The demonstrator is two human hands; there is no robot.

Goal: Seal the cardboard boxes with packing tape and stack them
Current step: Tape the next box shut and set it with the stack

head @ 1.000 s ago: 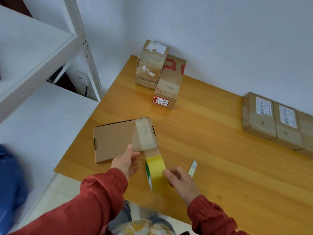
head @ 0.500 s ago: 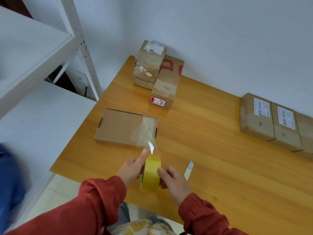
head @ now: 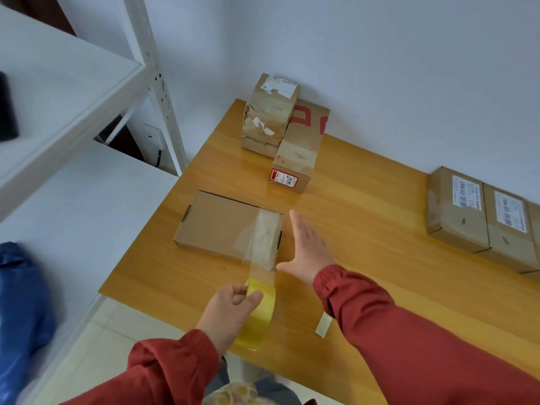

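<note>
Half a second earlier both hands met at the tape roll (head: 261,312). The roll is now carried by the left hand (head: 226,309) alone, with thumb and fingers curled round its rim. The right hand (head: 310,247) has released it and moved to the right end of the flat cardboard box (head: 222,225); it is fully open, fingers straight and together, gripping nothing. Whether it touches the box wall cannot be told. The box lies on the wooden table (head: 380,258) near its left front corner. A clear tape strip (head: 264,233) crosses the box's right end and runs uncut down to the roll, so the seal is judged to be laid but not yet severed or pressed flat, and stacking has not begun. The rear box (head: 304,141) bears large red characters, only partly visible, and a red barcode label (head: 283,179) with unreadably small text. The boxes at right (head: 455,223) carry white shipping labels (head: 466,192) with barcodes; the digits are not legible.
</note>
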